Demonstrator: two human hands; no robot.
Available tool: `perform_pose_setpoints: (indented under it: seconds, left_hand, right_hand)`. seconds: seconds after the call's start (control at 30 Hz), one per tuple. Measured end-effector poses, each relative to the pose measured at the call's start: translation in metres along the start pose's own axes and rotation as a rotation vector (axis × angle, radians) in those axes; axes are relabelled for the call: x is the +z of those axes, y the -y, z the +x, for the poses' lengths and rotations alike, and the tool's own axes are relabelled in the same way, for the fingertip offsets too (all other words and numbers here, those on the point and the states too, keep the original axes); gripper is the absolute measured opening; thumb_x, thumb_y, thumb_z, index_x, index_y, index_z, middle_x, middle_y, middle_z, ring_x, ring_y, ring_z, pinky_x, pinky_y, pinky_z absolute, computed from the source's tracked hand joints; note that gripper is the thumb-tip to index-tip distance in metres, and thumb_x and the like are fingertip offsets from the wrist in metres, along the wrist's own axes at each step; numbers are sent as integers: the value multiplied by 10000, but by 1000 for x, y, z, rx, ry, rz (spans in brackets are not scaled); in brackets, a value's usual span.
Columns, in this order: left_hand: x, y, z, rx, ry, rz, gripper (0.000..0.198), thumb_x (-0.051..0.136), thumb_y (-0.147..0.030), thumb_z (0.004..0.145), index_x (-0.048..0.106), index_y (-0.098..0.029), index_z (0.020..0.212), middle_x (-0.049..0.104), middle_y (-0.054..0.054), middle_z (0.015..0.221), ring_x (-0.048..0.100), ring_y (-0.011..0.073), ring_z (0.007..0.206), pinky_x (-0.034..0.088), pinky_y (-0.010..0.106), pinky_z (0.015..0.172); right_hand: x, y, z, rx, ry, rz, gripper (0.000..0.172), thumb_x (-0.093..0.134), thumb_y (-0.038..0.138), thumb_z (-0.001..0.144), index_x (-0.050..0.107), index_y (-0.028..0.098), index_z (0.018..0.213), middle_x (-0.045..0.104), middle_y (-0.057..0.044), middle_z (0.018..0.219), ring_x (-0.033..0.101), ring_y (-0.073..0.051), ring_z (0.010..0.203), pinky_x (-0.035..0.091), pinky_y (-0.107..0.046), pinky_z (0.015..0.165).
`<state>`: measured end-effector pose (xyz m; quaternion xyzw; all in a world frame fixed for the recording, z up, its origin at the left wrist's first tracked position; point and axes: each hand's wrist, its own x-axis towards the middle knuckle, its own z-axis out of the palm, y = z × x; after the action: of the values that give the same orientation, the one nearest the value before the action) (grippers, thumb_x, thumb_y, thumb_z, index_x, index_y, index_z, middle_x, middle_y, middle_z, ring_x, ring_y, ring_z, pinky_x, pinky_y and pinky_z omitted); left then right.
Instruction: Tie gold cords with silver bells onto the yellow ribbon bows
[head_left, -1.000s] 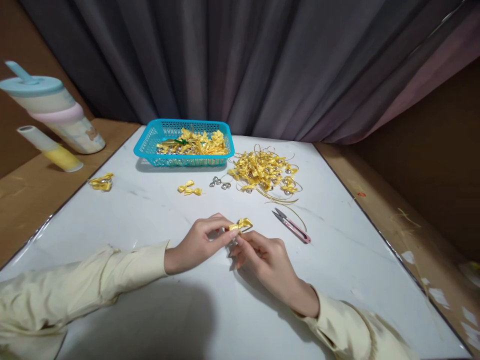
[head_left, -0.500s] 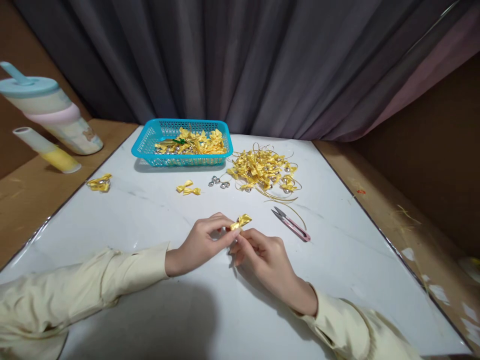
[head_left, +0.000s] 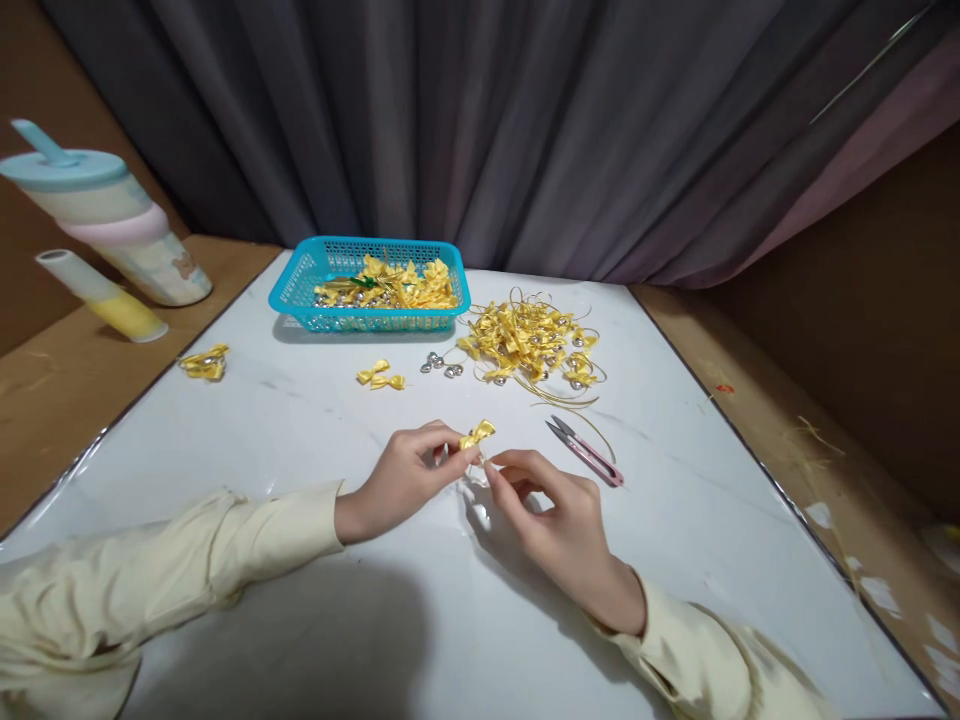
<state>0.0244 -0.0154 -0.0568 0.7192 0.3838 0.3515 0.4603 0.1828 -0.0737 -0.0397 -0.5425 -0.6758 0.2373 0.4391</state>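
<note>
Hands point(head_left: 409, 478), two; held bow point(head_left: 478, 433), one; loose bows point(head_left: 387, 382) near basket point(head_left: 367, 314), two; basket, one; scissors point(head_left: 602, 468), one pair; cup point(head_left: 112, 208), one; heaped bows point(head_left: 521, 338), uncountable.

Free: glossy white marble-patterned tabletop point(head_left: 300, 430), a broad stretch between the left hand point(head_left: 405, 474) and the table's left edge. Obstacle, ahead of left hand: two small yellow satin bows point(head_left: 387, 382). Obstacle, just beyond right hand point(head_left: 559, 515): pink-handled metal snips point(head_left: 589, 453). Obstacle, farther: heaped yellow bows with looping gold cords point(head_left: 521, 340). Obstacle, far left of heap: rectangular turquoise perforated plastic basket point(head_left: 375, 316). Barrier, rear: dark grey draped curtain point(head_left: 450, 120).
</note>
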Motion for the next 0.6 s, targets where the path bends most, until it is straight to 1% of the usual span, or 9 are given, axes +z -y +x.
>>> perform_pose_setpoints:
  seconds: [0.07,0.13,0.23,0.3,0.37,0.43,0.5,0.6]
  left_hand:
    - [0,0,0,-4,7,-5,207,540,-258,840,659,-115,751,623,55,727,541,152,694,412,268,636]
    - [0,1,0,-1,9,-6,205,538,-260,842,660,-117,760,626,55,730,542,152,692,414,268,633]
    - [-1,2,-1,27,-2,-2,192,548,-254,840,653,-122,749,621,49,715,535,144,674,413,261,618]
    - [0,4,-1,79,-12,10,184,555,-241,840,650,-124,734,611,44,691,525,137,657,408,252,600]
    - [0,5,-2,156,-13,27,173,553,-215,843,655,-123,739,607,44,678,517,130,645,405,245,587]
    - [1,5,-2,232,-14,45,161,548,-187,847,659,-122,749,609,47,674,517,127,637,409,244,583]
    - [1,6,-2,289,-20,62,154,541,-163,848,658,-121,757,615,52,676,524,129,638,417,248,592]
    - [2,7,-2,330,-27,86,149,544,-151,846,652,-123,748,614,52,665,536,135,644,424,253,602]
  right_hand:
    - [-2,-1,2,7,-13,4,59,552,186,830,594,146,815,638,-4,596,547,-80,478,466,-172,505]
    - [-4,-2,5,24,2,5,80,548,204,829,598,142,832,643,-22,648,560,-93,527,473,-186,524]
    - [-6,-2,8,95,68,-4,138,568,250,803,614,137,868,645,-59,774,572,-125,623,464,-213,531]
    - [-7,0,10,218,177,64,200,579,297,796,634,135,898,642,-61,790,563,-131,629,453,-219,525]
    - [-8,3,13,370,302,203,254,561,337,812,658,135,934,638,-43,746,537,-114,576,447,-218,518]
    - [-8,6,14,469,370,321,282,539,349,828,680,142,958,637,-28,721,508,-98,538,439,-211,506]
    - [-8,6,15,479,356,353,281,533,340,828,703,154,954,654,-28,739,521,-104,571,432,-204,504]
    - [-7,3,14,430,294,291,277,531,329,821,728,167,927,689,-41,773,568,-136,652,428,-209,514]
